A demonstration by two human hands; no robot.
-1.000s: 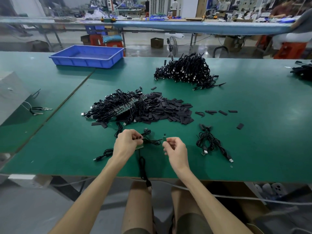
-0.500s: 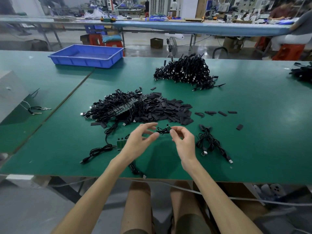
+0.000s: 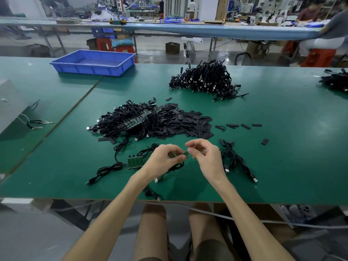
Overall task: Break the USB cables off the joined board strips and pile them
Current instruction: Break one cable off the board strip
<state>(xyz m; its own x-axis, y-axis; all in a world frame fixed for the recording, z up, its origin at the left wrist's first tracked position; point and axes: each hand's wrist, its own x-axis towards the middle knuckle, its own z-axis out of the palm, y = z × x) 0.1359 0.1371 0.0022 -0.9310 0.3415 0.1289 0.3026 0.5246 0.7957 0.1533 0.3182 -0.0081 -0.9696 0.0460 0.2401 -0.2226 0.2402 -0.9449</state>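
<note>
Stretching across the whole view, a wide green-topped work table (image 3: 282, 147) carries everything. On its far left stands a shallow blue rectangular plastic tray (image 3: 120, 71); inside it only its own plain blue floor shows. Far and right of centre lies a big heap of coiled black USB cables (image 3: 205, 80), and a second dark heap of cables (image 3: 335, 81) is cut off by the far right edge. In the middle of the table sits a tangle of black cables joined to green board strips (image 3: 130, 119), and touching its right side is a spread mound of flat black rectangular pieces (image 3: 184, 123), with a few strays well apart to the right.

Near the front edge, two bare forearms reach in. The left hand (image 3: 163, 161) and the right hand (image 3: 205, 157) meet just above the table, almost touching. Between them is a small green board piece (image 3: 185, 153): the right hand's thumb and forefinger pinch its right end, and the left hand's curled fingers grip its left end. A thin black cable (image 3: 176, 166) trails from under the left hand down to the table.

Just right of the right hand lies a small loose bundle of black cables with silver plugs (image 3: 233, 159). Just left of the left hand rests a short green board strip of several joined sections (image 3: 134, 162), with black cables running off it to the left and far side.
</note>
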